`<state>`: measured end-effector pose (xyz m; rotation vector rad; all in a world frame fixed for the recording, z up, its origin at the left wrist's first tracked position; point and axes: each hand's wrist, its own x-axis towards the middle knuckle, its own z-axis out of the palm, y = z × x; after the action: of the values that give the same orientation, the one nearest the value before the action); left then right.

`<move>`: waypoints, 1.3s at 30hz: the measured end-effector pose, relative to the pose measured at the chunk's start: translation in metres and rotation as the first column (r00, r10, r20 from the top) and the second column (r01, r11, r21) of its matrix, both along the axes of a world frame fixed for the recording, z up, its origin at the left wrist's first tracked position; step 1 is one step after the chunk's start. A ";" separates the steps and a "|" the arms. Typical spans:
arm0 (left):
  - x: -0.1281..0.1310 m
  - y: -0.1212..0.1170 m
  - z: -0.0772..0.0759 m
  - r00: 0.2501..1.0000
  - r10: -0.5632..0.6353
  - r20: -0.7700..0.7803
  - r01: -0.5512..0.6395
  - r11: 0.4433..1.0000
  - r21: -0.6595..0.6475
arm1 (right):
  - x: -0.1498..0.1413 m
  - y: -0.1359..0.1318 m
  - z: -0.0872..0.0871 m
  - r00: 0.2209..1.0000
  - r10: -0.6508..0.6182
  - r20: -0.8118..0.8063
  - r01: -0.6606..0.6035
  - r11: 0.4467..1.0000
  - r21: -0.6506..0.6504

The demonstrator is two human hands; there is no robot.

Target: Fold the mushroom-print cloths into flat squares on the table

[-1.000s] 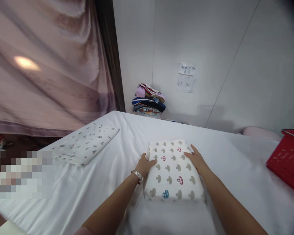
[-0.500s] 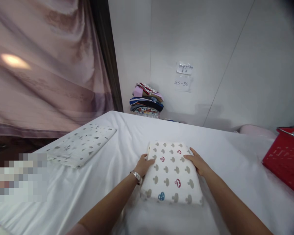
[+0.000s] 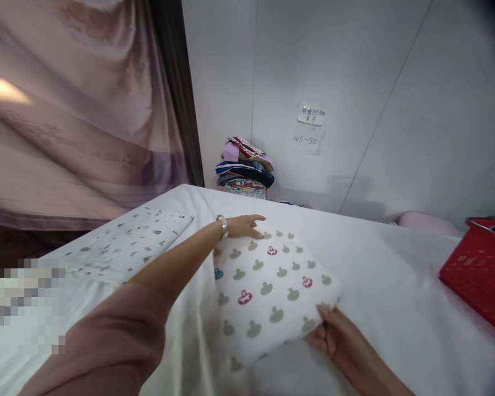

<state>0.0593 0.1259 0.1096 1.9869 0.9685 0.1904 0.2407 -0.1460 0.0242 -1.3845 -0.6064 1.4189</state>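
Note:
A folded white cloth [image 3: 272, 283] printed with grey, red and blue mushrooms lies turned at an angle in front of me, its near right corner slightly raised. My right hand [image 3: 334, 335] pinches that corner, thumb on top and fingers curled beneath. At the far left edge is my left hand [image 3: 245, 225], wearing a silver bracelet. Its fingers are stretched out and apart, and the thumb touches the cloth's edge.
White sheeting covers the table [image 3: 379, 264]. Another folded white cloth [image 3: 136, 242] with small prints lies to the left. A red basket [image 3: 478, 269] stands at the right. Behind the table is a stack of folded fabrics [image 3: 245, 168], against a wall with paper notes [image 3: 309, 132].
The mushroom-print cloth has been turned on the table. My left hand has moved to its far edge, and my right hand has come nearer to me, onto a corner.

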 end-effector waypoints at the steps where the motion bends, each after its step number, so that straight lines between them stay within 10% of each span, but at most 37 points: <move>1: 0.005 0.006 -0.009 0.994 -0.066 -0.082 0.066 0.998 -0.001 | -0.004 -0.010 -0.005 0.997 0.056 -0.058 -0.060 0.996 -0.062; 5: 0.013 0.016 -0.058 0.909 -0.161 -0.385 0.167 0.986 -0.018 | 0.004 -0.035 -0.015 0.933 0.350 -0.086 -0.360 0.889 -0.282; 9: 0.006 0.015 -0.078 0.917 -0.147 -0.370 0.157 0.988 -0.002 | 0.023 -0.022 0.010 0.867 0.484 0.118 -0.478 0.875 -0.080; 12: 0.006 0.011 -0.074 0.923 -0.142 -0.359 0.159 0.987 0.019 | 0.026 0.022 0.032 0.826 0.339 0.451 -0.432 0.894 0.119; 16: 0.009 0.000 -0.063 0.936 -0.141 -0.324 0.178 0.980 0.088 | 0.019 0.104 0.037 0.538 0.140 0.831 -0.533 0.820 0.207; 20: 0.003 -0.018 -0.053 0.965 -0.131 -0.227 0.183 0.958 0.223 | 0.015 0.176 0.031 0.255 0.288 0.923 -0.643 0.764 -0.061; 26: -0.005 -0.031 -0.047 0.982 -0.126 -0.143 0.166 0.933 0.319 | 0.011 0.223 0.045 0.099 0.744 0.661 -0.740 0.499 -0.451; 29: 0.002 -0.024 -0.053 0.989 -0.117 -0.088 0.139 0.939 0.314 | 0.022 0.232 0.050 0.140 0.777 0.613 -0.684 0.524 -0.508; 39: -0.025 -0.037 -0.061 0.969 0.207 0.133 -0.245 0.862 0.443 | 0.117 0.183 0.004 0.645 0.664 0.378 -0.473 0.736 -0.485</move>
<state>0.0344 0.0891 0.0490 2.2581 1.1852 0.6830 0.3581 0.0373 0.0287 -2.0194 -1.3188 1.6964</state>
